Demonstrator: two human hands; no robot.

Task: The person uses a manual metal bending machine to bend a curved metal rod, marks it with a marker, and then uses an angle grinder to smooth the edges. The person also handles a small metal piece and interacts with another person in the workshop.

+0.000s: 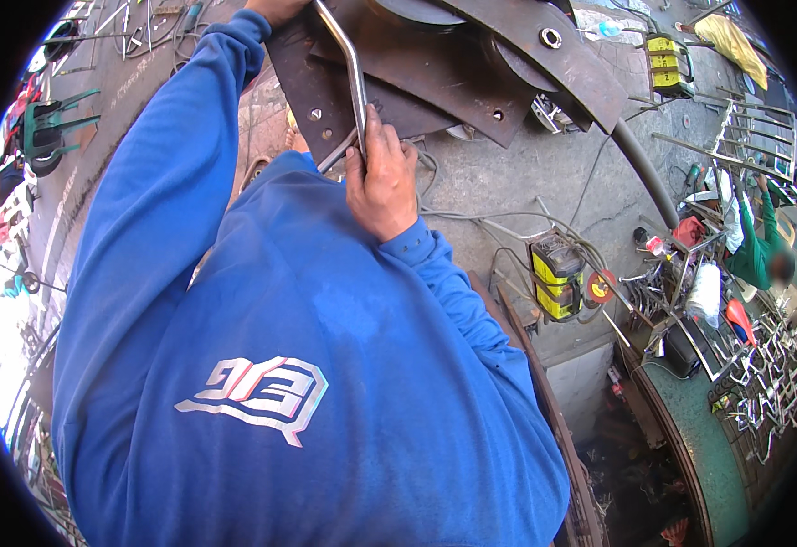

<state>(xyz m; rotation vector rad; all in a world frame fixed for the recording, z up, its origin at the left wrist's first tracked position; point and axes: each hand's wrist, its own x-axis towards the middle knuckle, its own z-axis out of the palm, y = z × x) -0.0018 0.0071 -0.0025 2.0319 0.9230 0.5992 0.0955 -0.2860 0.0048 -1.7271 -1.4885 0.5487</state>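
While the right hand [382,178] grips the bent metal tube [347,56], which runs forward from that grip over a brown steel plate [407,68], the left hand's [276,9] cropped hold cannot be told; the tube should handle stiff and slick, best held along its straight length.

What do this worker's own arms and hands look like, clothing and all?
Loose, long blue sleeves end in matching blue cuffs; the right cuff has a few small dark marks. The right hand wears no glove. The left hand, partly cut off by the top edge, shows none either.
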